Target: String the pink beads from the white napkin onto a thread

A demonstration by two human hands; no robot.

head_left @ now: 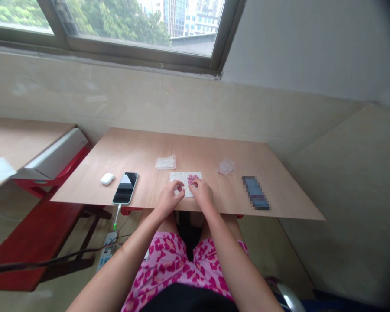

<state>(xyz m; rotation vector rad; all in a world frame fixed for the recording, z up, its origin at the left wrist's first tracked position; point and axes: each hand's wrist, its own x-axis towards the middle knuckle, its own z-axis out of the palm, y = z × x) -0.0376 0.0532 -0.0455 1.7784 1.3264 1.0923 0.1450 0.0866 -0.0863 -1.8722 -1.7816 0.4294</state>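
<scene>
A small white sheet (pixel 178 177) lies near the table's front edge, with a cluster of pink beads (pixel 192 178) on its right part. Over its left side my left hand (pixel 170 198) curls its fingers inward, near a small dark-reddish spot I cannot identify. My right hand (pixel 203 193) is at the sheet's right edge, just below the beads, fingertips drawn together. Whatever either hand pinches is too small to make out. The two hands are close but apart.
Behind the sheet lies a clear plastic packet (pixel 165 162); a small bag (pixel 226 167) is to the right. A phone (pixel 125 188) with a cable (pixel 118 213) and a white case (pixel 107 179) sit left. A blurred-out phone-like device (pixel 256 193) lies right.
</scene>
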